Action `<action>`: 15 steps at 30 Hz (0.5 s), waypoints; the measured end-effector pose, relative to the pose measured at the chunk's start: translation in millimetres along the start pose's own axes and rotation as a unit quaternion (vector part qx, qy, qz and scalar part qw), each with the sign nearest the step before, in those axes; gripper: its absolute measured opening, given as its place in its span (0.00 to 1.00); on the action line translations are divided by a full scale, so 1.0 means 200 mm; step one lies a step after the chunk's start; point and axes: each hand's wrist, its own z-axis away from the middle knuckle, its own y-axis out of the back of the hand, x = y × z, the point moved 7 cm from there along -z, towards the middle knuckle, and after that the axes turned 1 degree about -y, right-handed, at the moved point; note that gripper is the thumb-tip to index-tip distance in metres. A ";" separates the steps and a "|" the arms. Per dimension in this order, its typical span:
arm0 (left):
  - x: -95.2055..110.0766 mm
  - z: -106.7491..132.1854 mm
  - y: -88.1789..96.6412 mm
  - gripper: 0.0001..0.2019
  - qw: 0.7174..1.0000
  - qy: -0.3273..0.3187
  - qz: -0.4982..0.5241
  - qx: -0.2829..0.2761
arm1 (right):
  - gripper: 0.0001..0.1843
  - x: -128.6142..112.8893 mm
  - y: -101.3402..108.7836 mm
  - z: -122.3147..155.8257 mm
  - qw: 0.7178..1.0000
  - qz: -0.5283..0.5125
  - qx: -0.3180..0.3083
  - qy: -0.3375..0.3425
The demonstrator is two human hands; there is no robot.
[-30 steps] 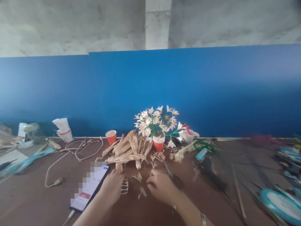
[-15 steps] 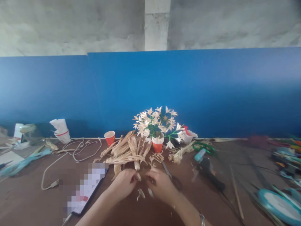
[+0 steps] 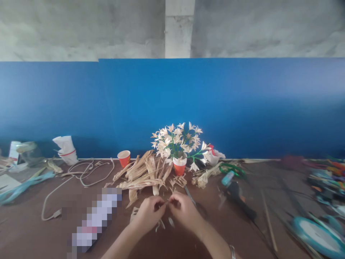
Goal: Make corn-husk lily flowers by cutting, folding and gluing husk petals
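Note:
My left hand [image 3: 151, 212] is closed in a pinch at the middle of the table. Its fingertips meet those of my right hand [image 3: 184, 211], which is pinched as well. Whatever lies between them is too small to make out. Small pale scraps [image 3: 171, 222] lie just below the fingers, and a beige piece of husk [image 3: 134, 214] lies beside my left hand. Beyond the hands is a pile of dried corn husks [image 3: 145, 172]. White flowers on green stems [image 3: 176, 138] stand in a red and white paper cup [image 3: 179, 169]. Scissors [image 3: 189, 195] lie partly behind my right hand.
At left are a blurred-out flat device [image 3: 94, 221], a white cable [image 3: 51, 194] and another paper cup [image 3: 124, 158]. A glue gun [image 3: 239, 199], a thin stick [image 3: 268, 223] and a teal ribbon roll [image 3: 318, 235] lie at right. A blue panel [image 3: 161, 93] stands behind.
My hands have come together, fingertips meeting where they were apart. A beige husk piece now shows on the table by my left hand. The view has shifted slightly.

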 end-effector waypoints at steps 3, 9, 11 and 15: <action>0.05 0.01 0.01 0.09 0.998 -0.021 -0.051 0.013 | 0.05 0.00 -0.01 0.00 1.000 0.028 -0.004 0.010; 0.14 0.05 0.04 0.08 0.986 -0.067 -0.134 0.079 | 0.05 -0.01 -0.01 0.01 0.996 0.081 0.043 -0.009; 0.15 0.06 0.04 0.08 0.981 -0.072 -0.148 0.104 | 0.05 -0.02 -0.01 0.01 0.993 0.095 0.074 -0.016; 0.15 0.06 0.04 0.09 0.976 -0.062 -0.163 0.129 | 0.05 -0.01 -0.01 0.03 0.986 0.119 0.112 -0.027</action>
